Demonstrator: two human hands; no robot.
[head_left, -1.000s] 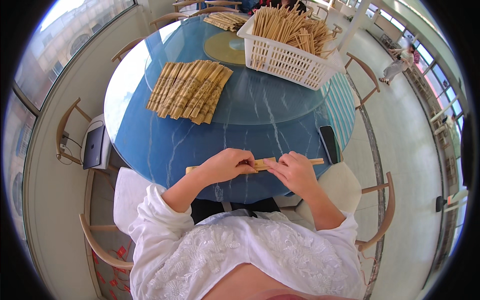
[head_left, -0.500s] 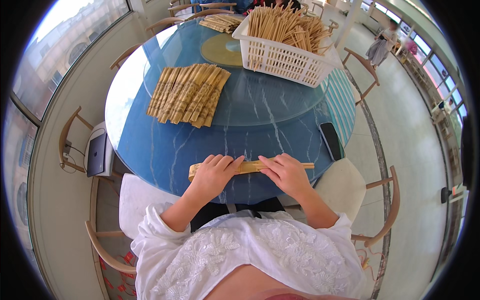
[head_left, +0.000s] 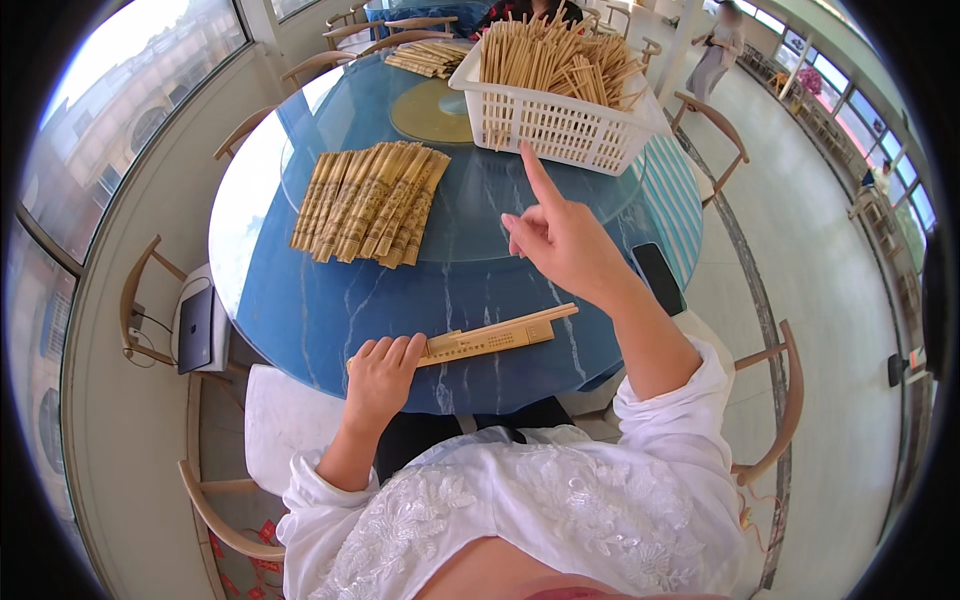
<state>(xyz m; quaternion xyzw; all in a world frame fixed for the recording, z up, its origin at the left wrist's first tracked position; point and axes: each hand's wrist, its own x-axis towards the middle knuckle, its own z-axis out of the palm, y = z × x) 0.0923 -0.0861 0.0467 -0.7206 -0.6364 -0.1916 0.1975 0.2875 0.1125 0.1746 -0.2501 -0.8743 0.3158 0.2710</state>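
Observation:
My left hand (head_left: 382, 375) is closed around the left end of a tan printed paper chopstick sleeve (head_left: 490, 341) near the table's front edge. From the sleeve's right end stick the tips of wooden chopsticks (head_left: 563, 311). My right hand (head_left: 572, 245) is raised over the table, holding nothing, its index finger stretched toward the white plastic basket (head_left: 548, 122); the other fingers are partly curled. Many loose chopsticks (head_left: 550, 62) fill that basket. Left of my right hand lies a fanned stack of filled-looking chopstick sleeves (head_left: 368, 203).
The round blue marbled table (head_left: 310, 315) carries a glass turntable (head_left: 480, 225). A black phone (head_left: 658, 277) lies at its right edge, and more bundled sleeves (head_left: 427, 58) lie at the back. A laptop (head_left: 196, 325) rests on a left chair. A person (head_left: 716, 52) stands far right.
My right hand has let go of the sleeve and moved up and forward toward the basket. My left hand has shifted left and down with the sleeve, which now slants up to the right.

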